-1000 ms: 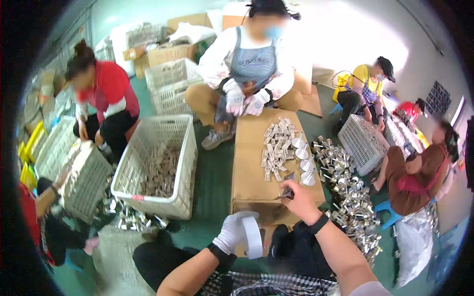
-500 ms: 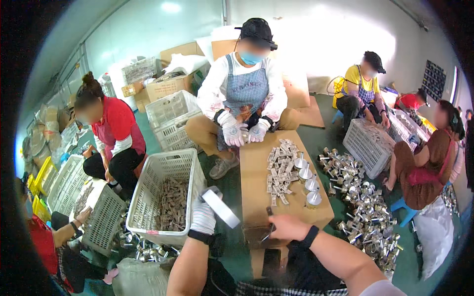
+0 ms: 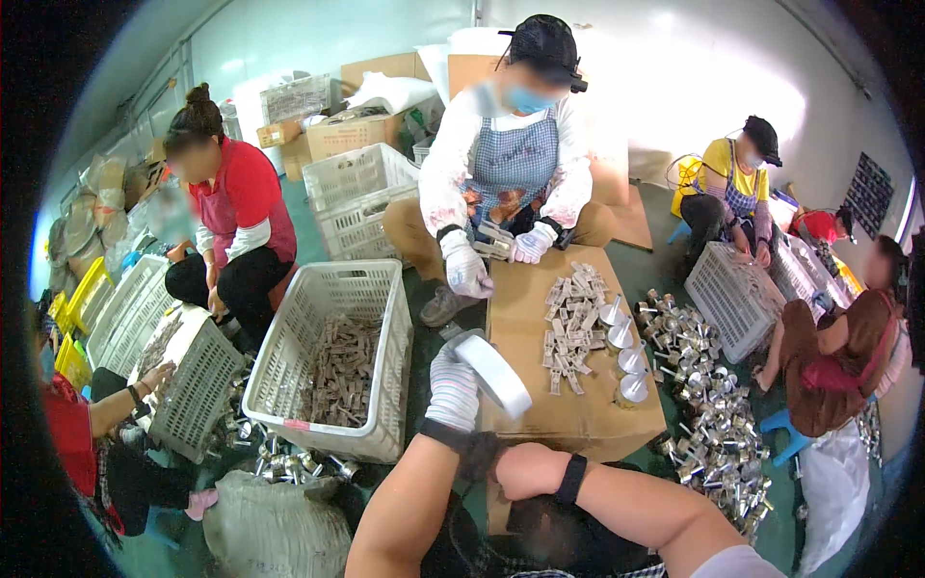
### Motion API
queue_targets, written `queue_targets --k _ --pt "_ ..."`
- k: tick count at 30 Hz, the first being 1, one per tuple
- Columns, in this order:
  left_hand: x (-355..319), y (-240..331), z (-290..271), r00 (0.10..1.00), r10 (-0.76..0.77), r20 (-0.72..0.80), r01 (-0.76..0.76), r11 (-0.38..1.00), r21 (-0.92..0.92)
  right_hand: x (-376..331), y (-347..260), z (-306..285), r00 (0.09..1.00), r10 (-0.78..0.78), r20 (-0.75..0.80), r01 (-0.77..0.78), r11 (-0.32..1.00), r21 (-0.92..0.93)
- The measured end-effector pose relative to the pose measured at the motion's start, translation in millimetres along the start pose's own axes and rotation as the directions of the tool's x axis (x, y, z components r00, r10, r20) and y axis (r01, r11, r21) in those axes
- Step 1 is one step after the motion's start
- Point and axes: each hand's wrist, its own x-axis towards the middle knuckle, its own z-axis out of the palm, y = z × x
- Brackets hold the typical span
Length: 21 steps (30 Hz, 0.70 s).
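Note:
My left hand [image 3: 453, 390], in a striped white glove, is closed round a wide white ring that looks like a roll of tape [image 3: 500, 379], held tilted beside the cardboard box. My bare right hand [image 3: 532, 470] has its fingers curled in at my left wrist. A dark band or strip [image 3: 479, 456] lies there between wrist and fingers; what those fingers grip is hidden. On the cardboard box [image 3: 515, 337] lie a heap of small grey metal clips [image 3: 576, 323] and several round silver discs with stems [image 3: 631, 361].
A white crate [image 3: 405, 385] full of metal pieces stands to my left. Metal parts [image 3: 713, 433] cover the floor at right. A co-worker's gloved hands [image 3: 467, 270] handle a metal piece across the box. A white sack [image 3: 279, 530] lies at lower left.
My right hand has moved left, from the box's near edge to my left wrist; the dark tool seen in it no longer shows. My left hand has shifted right with the roll.

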Motion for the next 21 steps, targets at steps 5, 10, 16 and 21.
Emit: queue_targets --k 5,10,16,21 --pt "17 -10 -13 0.999 -0.022 0.032 0.026 0.989 -0.146 -5 1 -5 0.999 0.039 0.003 -0.039 0.999 0.013" --pt "26 -16 -20 0.999 0.044 0.023 -0.041 0.991 -0.128 -3 7 3 0.999 0.031 -0.021 -0.031 0.999 0.025" --pt "11 -19 4 0.997 0.052 -0.058 -0.053 0.999 -0.003 -13 12 -5 0.997 0.074 0.012 -0.075 0.995 0.069" --pt "23 -27 -15 1.0 0.012 -0.025 -0.012 1.0 0.003 -22 13 -17 0.995 0.079 -0.066 -0.067 0.983 0.173"
